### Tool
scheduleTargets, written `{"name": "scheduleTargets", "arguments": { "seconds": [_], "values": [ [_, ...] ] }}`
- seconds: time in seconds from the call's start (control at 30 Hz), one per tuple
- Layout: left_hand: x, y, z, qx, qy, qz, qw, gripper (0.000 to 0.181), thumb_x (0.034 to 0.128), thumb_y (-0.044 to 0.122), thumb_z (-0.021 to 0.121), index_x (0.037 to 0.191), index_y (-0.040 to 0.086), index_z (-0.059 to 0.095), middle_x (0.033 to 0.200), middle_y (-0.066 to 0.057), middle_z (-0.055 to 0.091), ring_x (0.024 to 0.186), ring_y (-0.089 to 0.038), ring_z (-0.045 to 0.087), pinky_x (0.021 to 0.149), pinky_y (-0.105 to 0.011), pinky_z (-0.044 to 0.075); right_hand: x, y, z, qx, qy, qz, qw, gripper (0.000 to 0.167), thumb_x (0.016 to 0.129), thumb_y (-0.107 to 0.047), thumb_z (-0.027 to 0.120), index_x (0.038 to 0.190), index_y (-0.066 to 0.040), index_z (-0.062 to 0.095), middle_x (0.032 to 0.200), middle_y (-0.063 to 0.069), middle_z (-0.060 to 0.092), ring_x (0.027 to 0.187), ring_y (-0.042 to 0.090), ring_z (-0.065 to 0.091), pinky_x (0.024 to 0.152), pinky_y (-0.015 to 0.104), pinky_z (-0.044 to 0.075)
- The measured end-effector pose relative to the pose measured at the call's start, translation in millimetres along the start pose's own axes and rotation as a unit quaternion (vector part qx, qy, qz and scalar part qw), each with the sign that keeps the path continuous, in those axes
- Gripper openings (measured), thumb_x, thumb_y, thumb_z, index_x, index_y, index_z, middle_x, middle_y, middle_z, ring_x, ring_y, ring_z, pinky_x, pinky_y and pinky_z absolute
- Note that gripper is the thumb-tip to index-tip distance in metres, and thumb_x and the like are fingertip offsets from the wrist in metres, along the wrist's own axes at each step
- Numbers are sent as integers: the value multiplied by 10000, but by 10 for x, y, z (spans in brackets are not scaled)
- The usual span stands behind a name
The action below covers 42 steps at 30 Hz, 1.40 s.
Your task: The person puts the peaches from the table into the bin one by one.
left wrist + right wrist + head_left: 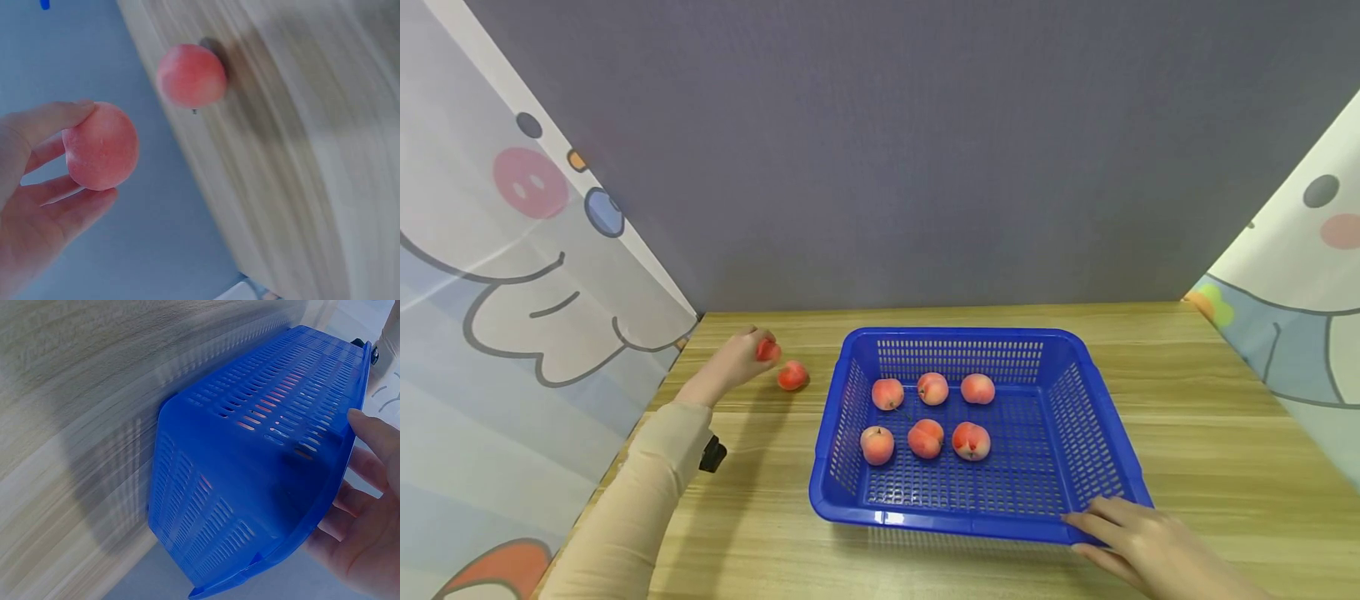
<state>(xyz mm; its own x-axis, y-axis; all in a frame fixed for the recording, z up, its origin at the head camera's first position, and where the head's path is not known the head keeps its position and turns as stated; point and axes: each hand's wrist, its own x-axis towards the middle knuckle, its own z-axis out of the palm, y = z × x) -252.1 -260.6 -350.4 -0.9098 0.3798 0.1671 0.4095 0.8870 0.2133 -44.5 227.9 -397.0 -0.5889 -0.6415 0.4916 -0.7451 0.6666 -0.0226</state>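
My left hand (733, 365) pinches a pink-red peach (103, 149) between thumb and fingertips, above the left side of the table. Just right of that hand, a second peach (792, 376) lies on the wood. A blue slotted plastic basket (970, 523) stands in the middle, with two rows of peaches inside, one of them this peach (972, 441). At the basket's near right corner, my right hand (1150, 542) grips the rim, the thumb on the outer side and the fingers over the inner side, as the right wrist view shows.
The wooden table (1232, 417) ends at a grey panel (880, 150) behind. Cartoon-printed sheets (490, 275) flank it on both sides. A small black device (712, 454) shows at the left wrist. The basket's right part shows bare floor.
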Motion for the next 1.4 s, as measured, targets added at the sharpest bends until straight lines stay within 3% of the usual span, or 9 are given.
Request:
{"name": "scheduleTargets", "arguments": {
  "seconds": [0.37, 0.73, 1.07, 1.4],
  "values": [
    [132, 179, -151, -12, 148, 629, 9979, 275, 688, 21, 658, 934, -57, 565, 907, -220, 536, 784, -342, 555, 702, -436, 457, 14, -33, -8, -40, -86, 158, 9998, 234, 698, -349, 710, 870, -196, 667, 761, -98, 578, 646, 41, 541, 481, 202, 457],
    [239, 402, -286, 93, 2, 949, 9954, 252, 712, 27, 648, 943, -40, 575, 885, -159, 538, 792, -283, 536, 709, -396, 456, -6, -13, 2, -11, -301, 174, 9994, 239, 747, -380, 660, 882, -182, 665, 764, -64, 585, 654, 72, 557, 479, 225, 460],
    [341, 666, -345, 285, -90, 1206, 9922, 239, 721, 70, 661, 931, -9, 579, 878, -132, 532, 756, -250, 530, 672, -370, 456, 31, -29, -8, 4, 220, -33, 9998, 217, 714, -357, 698, 857, -196, 670, 753, -127, 558, 631, 0, 516, 501, 138, 426],
    [486, 951, -416, 472, -373, 1325, 9894, 254, 739, 89, 651, 963, -5, 578, 916, -142, 538, 778, -256, 540, 678, -360, 470, 28, -26, -13, 72, 282, -64, 9996, 211, 721, -353, 694, 861, -195, 671, 753, -138, 548, 628, -7, 503, 504, 132, 419]
  ]
}}
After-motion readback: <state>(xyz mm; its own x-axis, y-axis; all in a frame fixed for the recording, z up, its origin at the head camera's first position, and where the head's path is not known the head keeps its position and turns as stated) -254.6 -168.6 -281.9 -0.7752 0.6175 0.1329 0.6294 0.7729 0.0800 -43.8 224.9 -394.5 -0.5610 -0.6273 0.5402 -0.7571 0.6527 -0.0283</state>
